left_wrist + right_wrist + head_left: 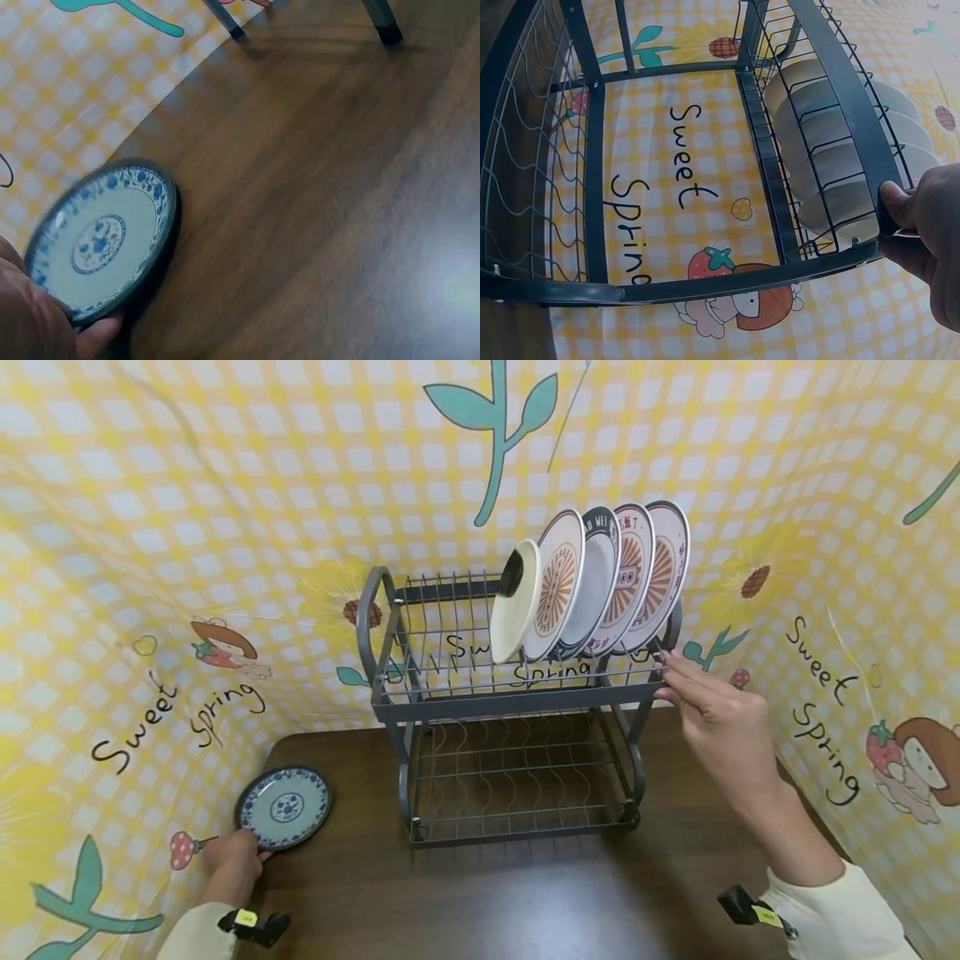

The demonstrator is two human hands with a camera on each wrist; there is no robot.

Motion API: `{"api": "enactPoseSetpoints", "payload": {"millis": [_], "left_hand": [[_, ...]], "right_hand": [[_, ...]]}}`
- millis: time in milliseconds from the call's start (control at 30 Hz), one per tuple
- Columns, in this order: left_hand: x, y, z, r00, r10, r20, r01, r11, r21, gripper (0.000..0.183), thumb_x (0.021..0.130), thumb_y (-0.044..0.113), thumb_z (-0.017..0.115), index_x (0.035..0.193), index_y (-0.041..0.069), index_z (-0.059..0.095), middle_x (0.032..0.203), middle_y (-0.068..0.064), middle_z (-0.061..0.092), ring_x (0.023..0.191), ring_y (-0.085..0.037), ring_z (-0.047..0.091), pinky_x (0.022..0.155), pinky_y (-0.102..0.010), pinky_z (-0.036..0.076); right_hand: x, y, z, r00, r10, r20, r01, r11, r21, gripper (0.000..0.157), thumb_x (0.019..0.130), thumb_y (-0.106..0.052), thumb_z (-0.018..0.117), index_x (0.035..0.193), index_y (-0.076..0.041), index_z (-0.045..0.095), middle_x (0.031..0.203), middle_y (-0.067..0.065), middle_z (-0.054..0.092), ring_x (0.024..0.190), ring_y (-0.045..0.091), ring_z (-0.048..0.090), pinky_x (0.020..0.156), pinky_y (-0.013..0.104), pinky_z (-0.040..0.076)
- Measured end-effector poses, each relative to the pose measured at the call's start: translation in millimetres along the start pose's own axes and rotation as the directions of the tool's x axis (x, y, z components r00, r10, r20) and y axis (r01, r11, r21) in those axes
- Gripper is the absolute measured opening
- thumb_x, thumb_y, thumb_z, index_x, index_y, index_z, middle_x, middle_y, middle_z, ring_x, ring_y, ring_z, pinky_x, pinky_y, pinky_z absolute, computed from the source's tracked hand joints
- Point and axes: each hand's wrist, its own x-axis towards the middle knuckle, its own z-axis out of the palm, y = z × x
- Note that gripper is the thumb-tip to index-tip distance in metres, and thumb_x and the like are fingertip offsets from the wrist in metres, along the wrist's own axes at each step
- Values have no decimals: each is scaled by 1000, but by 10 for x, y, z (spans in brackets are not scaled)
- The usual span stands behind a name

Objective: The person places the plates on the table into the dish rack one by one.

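Observation:
At the table's left side, my left hand [234,860] holds the near rim of a blue-and-white patterned plate [287,807]. In the left wrist view this plate [101,244] looks slightly tilted, with part of the hand [37,319] at its lower edge; the rest of the fingers are hidden. My right hand [720,714] grips the front right corner of a grey two-tier dish rack [517,697]. The right wrist view shows the thumb [896,204] pressed on the rack's dark front bar [840,97]. Several plates [555,585] stand upright in the upper tier's right part.
A cream dish [517,602] with a dark patch is leftmost in the row. Below, the lower tier [517,777] has wavy wires and holds no plates. The brown wooden table [510,902] is enclosed by yellow checked cloth [300,485] at the back and sides.

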Motion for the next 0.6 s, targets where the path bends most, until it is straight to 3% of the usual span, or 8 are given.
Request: {"api": "enactPoseSetpoints", "payload": {"millis": [133, 233, 367, 467, 600], "left_hand": [[-42, -13, -92, 995, 97, -11, -96, 992, 82, 44, 81, -5, 44, 124, -9, 48, 99, -22, 50, 47, -16, 55, 42, -36, 54], [-61, 1, -128, 984, 178, 6, -178, 981, 83, 40, 82, -7, 46, 121, -13, 50, 99, -25, 48, 45, -16, 54, 41, -35, 53], [-132, 58, -148, 960, 277, -40, -274, 959, 76, 36, 84, -7, 55, 119, -15, 53, 119, -29, 42, 43, -13, 54, 39, -33, 53], [-233, 131, -177, 950, 307, -59, -300, 948, 105, 35, 87, -2, 60, 119, -13, 55, 126, -22, 36, 45, -12, 56, 41, -31, 53], [-406, 203, -209, 956, 289, -50, -286, 956, 71, 37, 89, 6, 63, 123, -7, 56, 136, -18, 35, 50, -7, 59, 45, -27, 54]], "right_hand": [[5, -7, 0, 1000, -5, 6, 5, 1000, 5, 24, 76, -7, 79, 100, -4, 75, 111, 9, 70, 97, 28, 70, 94, 4, 41], [7, -6, 0, 1000, -7, 5, 7, 1000, 5, 24, 76, -7, 79, 99, -3, 76, 111, 9, 70, 97, 28, 71, 93, 4, 42], [16, -8, -2, 1000, -8, 8, 8, 1000, 3, 25, 76, -9, 79, 100, -5, 75, 112, 9, 70, 97, 28, 70, 92, 5, 42], [17, -6, -3, 1000, -5, 9, 5, 1000, 9, 24, 77, -9, 79, 100, -4, 75, 111, 9, 70, 96, 28, 70, 91, 5, 43], [11, -3, -6, 1000, -4, 11, 3, 1000, 15, 23, 77, -7, 79, 99, -3, 76, 111, 9, 70, 95, 30, 71, 91, 5, 43]]}}
